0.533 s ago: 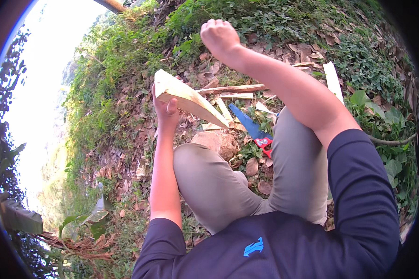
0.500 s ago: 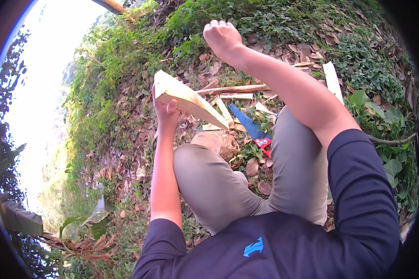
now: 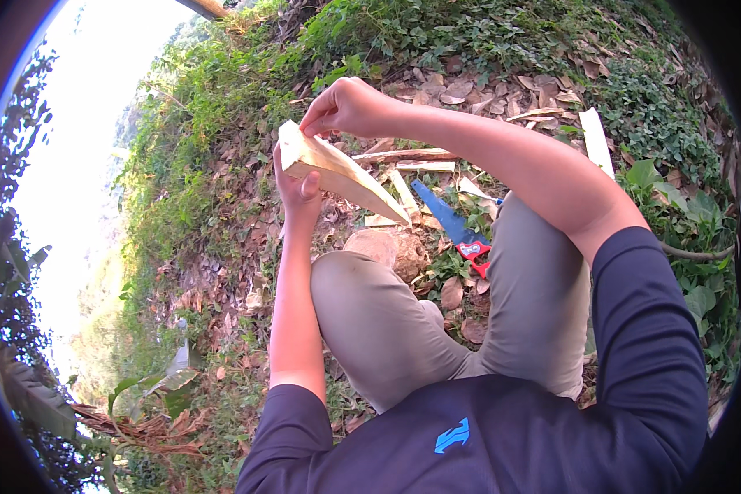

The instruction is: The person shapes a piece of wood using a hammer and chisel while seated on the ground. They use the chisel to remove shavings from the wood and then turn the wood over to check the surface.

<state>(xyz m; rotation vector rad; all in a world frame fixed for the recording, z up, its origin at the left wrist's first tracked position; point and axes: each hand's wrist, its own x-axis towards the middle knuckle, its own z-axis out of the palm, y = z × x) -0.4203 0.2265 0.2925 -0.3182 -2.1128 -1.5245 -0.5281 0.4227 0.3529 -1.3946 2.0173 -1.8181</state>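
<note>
My left hand point(image 3: 298, 191) is wrapped round a pale, wedge-shaped piece of wood point(image 3: 341, 174), its thumb on the near side. The block is raised beyond my left knee, its thick end in the hand and its thin end slanting down to the right. At the thick end's top edge is my right hand point(image 3: 346, 109), fingers bent and pinched together against the wood. Whether something small is between those fingertips is hidden. The fingers of my left hand behind the block are mostly out of sight.
A handsaw point(image 3: 443, 212) with blue blade and red handle lies by my right knee. A cut log point(image 3: 399, 251) stands between my knees. Wood strips point(image 3: 411, 156) lie beyond it, and a pale board point(image 3: 596, 142) is at the right. Dry leaves and green plants point(image 3: 436, 37) cover the ground.
My right hand has come down and left from its raised place, away from the wood, to the block's top edge. My left hand keeps its hold on the wood.
</note>
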